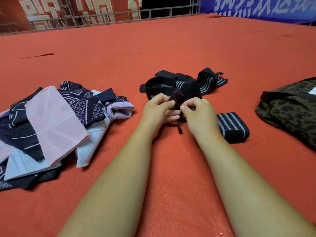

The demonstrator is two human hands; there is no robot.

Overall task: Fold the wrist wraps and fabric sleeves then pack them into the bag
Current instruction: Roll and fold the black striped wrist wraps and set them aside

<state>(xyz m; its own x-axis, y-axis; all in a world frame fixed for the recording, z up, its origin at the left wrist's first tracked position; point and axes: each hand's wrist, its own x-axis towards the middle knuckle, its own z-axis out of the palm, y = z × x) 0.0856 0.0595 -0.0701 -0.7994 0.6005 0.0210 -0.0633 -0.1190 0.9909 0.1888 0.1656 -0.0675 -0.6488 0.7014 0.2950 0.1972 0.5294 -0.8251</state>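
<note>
My left hand [158,109] and my right hand [199,112] meet at the middle of the red mat, both pinching the end of a black wrist wrap [177,100]; a thin loop of it hangs down between them. Its long black band trails away behind my hands. Another unrolled wrap with grey stripes [211,81] lies further back. A rolled striped wrap [232,127] rests just right of my right wrist. The fabric sleeves [56,124], pink, pale blue and dark patterned, lie heaped at the left. The leopard-print bag [290,108] sits at the right edge.
Red felt mat [171,48] covers the whole floor area. A metal railing [102,17] and red-and-cream banners run along the far edge, with a blue banner [256,7] at the back right.
</note>
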